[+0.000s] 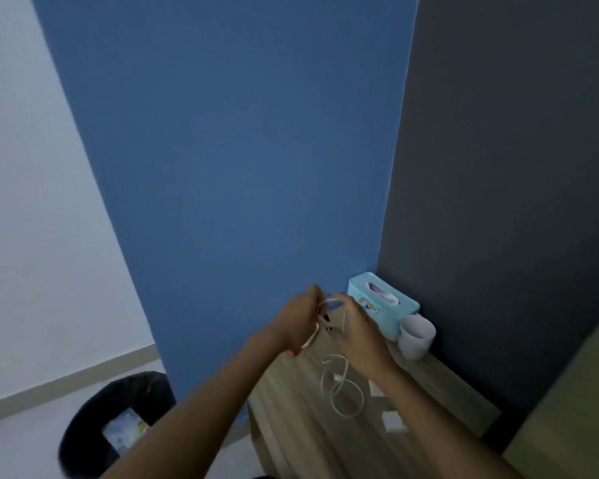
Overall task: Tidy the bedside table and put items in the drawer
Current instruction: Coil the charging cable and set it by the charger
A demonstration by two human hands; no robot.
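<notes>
Down at the far left, a black bin on the floor, with something pale and blue inside. Behind it, a white wall, then a blue wall. Next, the left hand, raised over the counter, fingers curled and pinching a white cable. A small red bit just under that hand, too blurry to name. Lower down, between both arms, the rest of the cable hanging in loose loops onto the wood counter. Close by, the right hand, also raised, fingers bent and gripping the top of the same cable. By the right arm, two little white bits lying flat on the counter. Further right, a light blue tissue box in the back corner, and a white cup just beside its near end. Last, a dark grey wall on the right.
</notes>
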